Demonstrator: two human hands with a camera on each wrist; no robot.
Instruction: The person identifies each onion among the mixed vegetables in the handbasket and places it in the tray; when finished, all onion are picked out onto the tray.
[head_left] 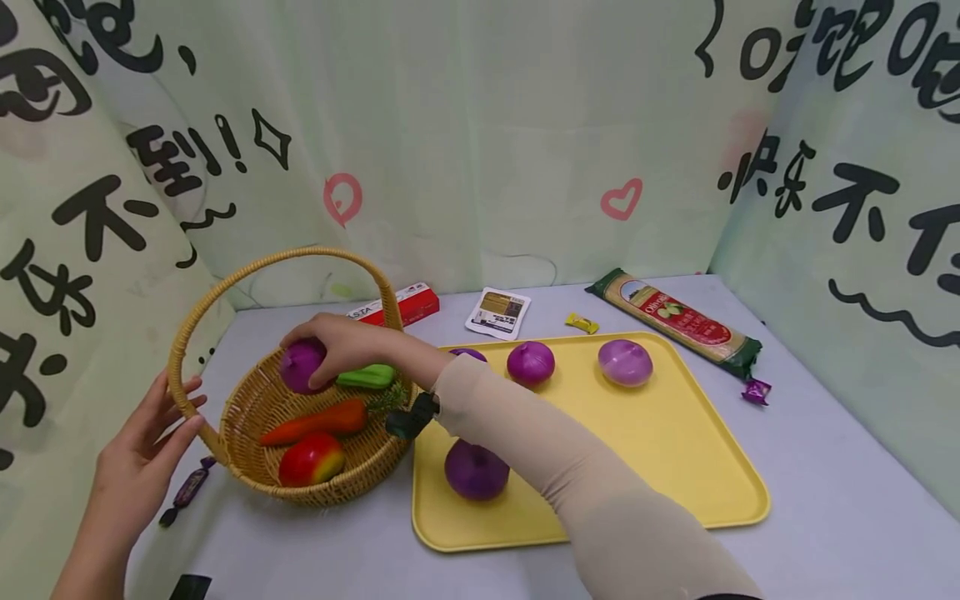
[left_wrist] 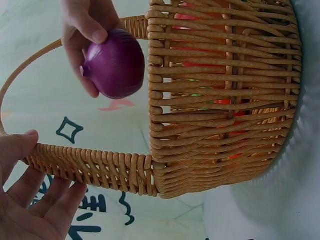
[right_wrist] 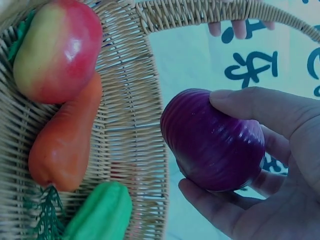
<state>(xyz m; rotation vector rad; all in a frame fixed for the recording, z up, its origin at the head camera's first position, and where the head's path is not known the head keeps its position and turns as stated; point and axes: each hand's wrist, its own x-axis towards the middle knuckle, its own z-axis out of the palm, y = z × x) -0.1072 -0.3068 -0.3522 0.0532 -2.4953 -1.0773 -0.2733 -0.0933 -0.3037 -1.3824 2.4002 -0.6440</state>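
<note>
In the head view, my right hand (head_left: 348,348) grips a purple onion (head_left: 302,365) above the far left part of the wicker basket (head_left: 352,487). The right wrist view shows the thumb on one side of this onion (right_wrist: 215,142) and fingers beneath it. My left hand (head_left: 138,462) holds the basket's handle (left_wrist: 95,167) near its lower left end, thumb on one side and fingers on the other. Inside the basket lie an orange carrot (head_left: 318,422), a red-yellow fruit (head_left: 311,460) and a green vegetable (head_left: 367,377), partly covered by my right hand.
Right of the basket, a yellow tray (head_left: 652,450) bears several purple onions (head_left: 477,471), one mostly hidden by my sleeve. Behind are a red box (head_left: 420,307), a white packet (head_left: 498,313) and a long pasta packet (head_left: 675,321). A dark wrapped candy (head_left: 187,490) lies left of the basket.
</note>
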